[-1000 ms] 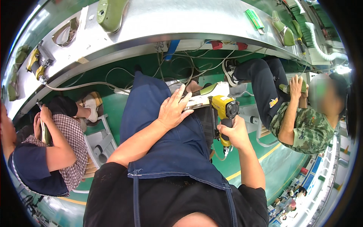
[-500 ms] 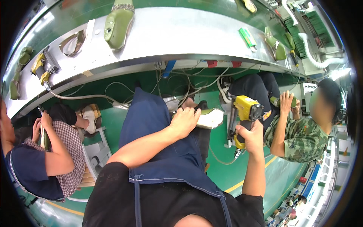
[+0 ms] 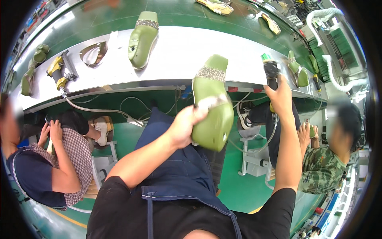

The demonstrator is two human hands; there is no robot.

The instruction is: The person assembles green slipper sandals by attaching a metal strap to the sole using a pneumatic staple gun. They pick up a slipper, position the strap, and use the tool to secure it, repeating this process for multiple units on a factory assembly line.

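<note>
My left hand (image 3: 186,126) grips a green shoe last (image 3: 215,129) by its side, raised above my lap in front of the bench edge. A patterned band crosses the last near its top, and a pale strip lies over its middle. In my right hand (image 3: 279,97) is a pneumatic staple gun (image 3: 272,75), lifted at the bench's front edge. My fingers wrap round its black grip; most of its yellow body is hidden or turned away. A green-and-white packet (image 3: 266,57) shows just behind the gun.
On the metal bench (image 3: 179,47) lie another green last (image 3: 144,44), a looped strap (image 3: 94,55) and a second yellow staple gun (image 3: 59,75). A person (image 3: 47,167) sits at left, another (image 3: 328,159) at right. Hoses (image 3: 91,111) run under the bench.
My left hand has raised the last and turned it, so its green side and patterned band now show. My right hand has moved the staple gun up and forward to the bench edge.
</note>
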